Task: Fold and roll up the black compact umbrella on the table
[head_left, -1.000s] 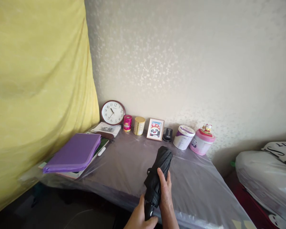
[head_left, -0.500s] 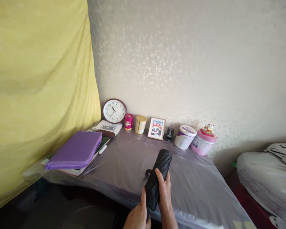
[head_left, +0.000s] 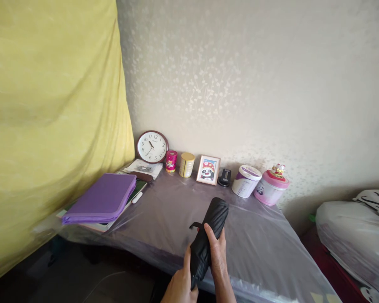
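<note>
Black umbrella: folded up into a fat roll (head_left: 199, 256), held in the air over the counter's (head_left: 164, 210) near edge, top end angled away from the person and a bit to the right.
Right hand: partway up the roll (head_left: 219, 257), thumb on top and fingers curled down the far side, only as far apart as the roll is thick. Probably there to keep the loose fabric bunched.
Left hand: wrapped round the bottom end (head_left: 180, 281), fingers closed on it; can't tell exactly how, since the hand covers the handle. Looks like the steadying grip tbh.
Strap: little black tab (head_left: 194, 225) poking out to the left, not wrapped round the roll.
Back row: wall clock (head_left: 152, 147), pink can (head_left: 171, 162), yellow tin (head_left: 186, 165), picture frame (head_left: 208, 170), white tub (head_left: 246, 181), all lined up by the wall, I guess so the front stays usable.
Lucky cat: parked on the pink jar (head_left: 271, 189), cat up top (head_left: 278, 170), maybe just for show.
Purple folder: flat on some papers at the left (head_left: 101, 198), well apart from the hands.
</note>
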Tool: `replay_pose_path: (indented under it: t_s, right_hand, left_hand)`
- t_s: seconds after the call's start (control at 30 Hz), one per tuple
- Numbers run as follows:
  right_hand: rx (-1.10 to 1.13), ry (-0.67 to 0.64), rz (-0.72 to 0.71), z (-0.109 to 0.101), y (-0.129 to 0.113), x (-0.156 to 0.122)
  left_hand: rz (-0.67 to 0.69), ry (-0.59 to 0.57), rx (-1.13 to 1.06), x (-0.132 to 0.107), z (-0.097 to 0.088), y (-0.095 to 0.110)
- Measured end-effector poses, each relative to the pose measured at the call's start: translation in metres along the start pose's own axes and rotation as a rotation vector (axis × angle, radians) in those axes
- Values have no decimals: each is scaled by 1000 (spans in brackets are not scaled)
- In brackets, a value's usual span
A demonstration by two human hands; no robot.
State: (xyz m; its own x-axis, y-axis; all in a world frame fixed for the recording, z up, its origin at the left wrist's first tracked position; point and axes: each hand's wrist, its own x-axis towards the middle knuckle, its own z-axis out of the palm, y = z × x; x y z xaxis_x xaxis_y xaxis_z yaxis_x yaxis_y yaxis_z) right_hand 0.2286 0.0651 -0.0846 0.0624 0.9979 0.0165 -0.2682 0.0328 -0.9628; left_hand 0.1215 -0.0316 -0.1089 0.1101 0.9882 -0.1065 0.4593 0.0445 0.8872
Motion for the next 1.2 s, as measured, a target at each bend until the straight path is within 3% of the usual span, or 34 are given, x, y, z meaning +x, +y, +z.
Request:
replay_pose_path:
  t_s: [0.07, 0.1, 0.2, 0.27, 0.37, 0.47, 0.57, 0.67, 0.73, 0.83, 0.93, 1.0, 1.1, 1.2]
  right_hand:
    - [3, 27, -5, 2, -1, 0]
    - [9, 38, 6, 2, -2, -1]
    - [47, 44, 44, 4, -8, -4]
    - [88, 20, 62, 3, -11, -5]
    - [117, -29, 85, 3, -10, -6]
    - [85, -10, 60, 3, -5, -4]
    - [30, 36, 22, 5, -1, -1]
    - [63, 59, 37, 8, 1, 0]
    - [129, 73, 64, 9, 2, -1]
    - [171, 89, 75, 11, 3, 0]
    - [151, 66, 45, 10, 8, 4]
    - [110, 36, 16, 6, 11, 9]
    - [-111, 40, -52, -1, 13, 19]
    - [-325, 47, -149, -8, 14, 28]
  left_hand:
    - [-58, 9, 157, 0, -2, -1]
    - [-35, 23, 135, -1, -3, 2]
    - [103, -30, -316, -4, -11, 14]
    - [94, -137, -612, -5, -15, 21]
    - [22, -232, -700, -4, -13, 21]
    - [50, -76, -489, 0, -5, 13]
    - [63, 135, 11, 0, 0, 10]
    - [-52, 135, 400, -2, -5, 17]
    - [2, 123, 348, -1, -14, 22]
    - [106, 136, 1, 5, -27, 27]
    - [16, 90, -193, 16, -33, 28]
    - [63, 133, -93, 22, -32, 27]
    - [178, 279, 295, 29, -29, 24]
    - [144, 328, 645, 34, -30, 21]
